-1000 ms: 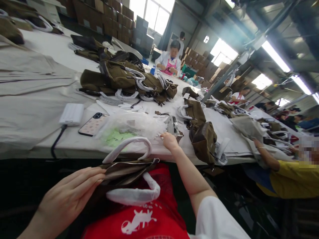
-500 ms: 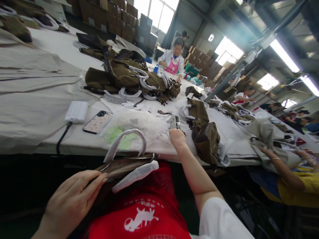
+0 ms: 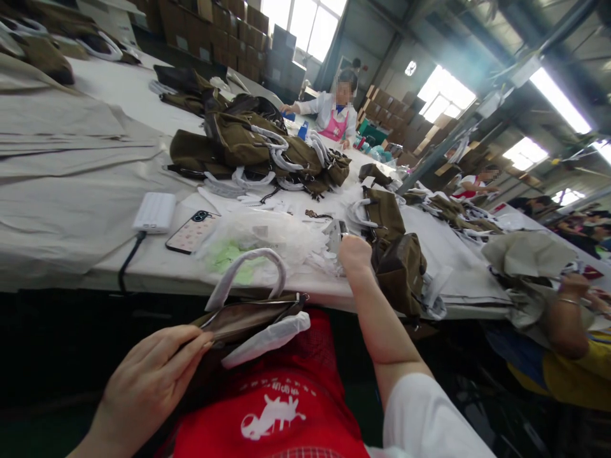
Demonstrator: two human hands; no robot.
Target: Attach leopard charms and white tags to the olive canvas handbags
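Note:
My left hand (image 3: 155, 369) pinches the left end of an open-topped olive bag (image 3: 248, 318) in front of my red apron. The bag's two handles are wrapped in white; one arches up over the table edge, the other hangs toward me. My right hand (image 3: 356, 253) reaches over the table with its fingers closed, next to a small metallic object (image 3: 337, 234). What those fingers hold is hidden. Beside it lie clear plastic bags (image 3: 272, 232) and a light green piece (image 3: 231, 257).
Olive bags are piled (image 3: 258, 146) across the table; others stand right of my right hand (image 3: 398, 267). A phone (image 3: 193, 232) and a white cabled box (image 3: 155, 213) lie at left. One person (image 3: 337, 117) stands across the table; a yellow-sleeved person (image 3: 577, 369) works at right.
My right hand has shifted slightly right and down beside the metallic object. The person across has stretched an arm left. The person at right has moved an arm and the grey cloth.

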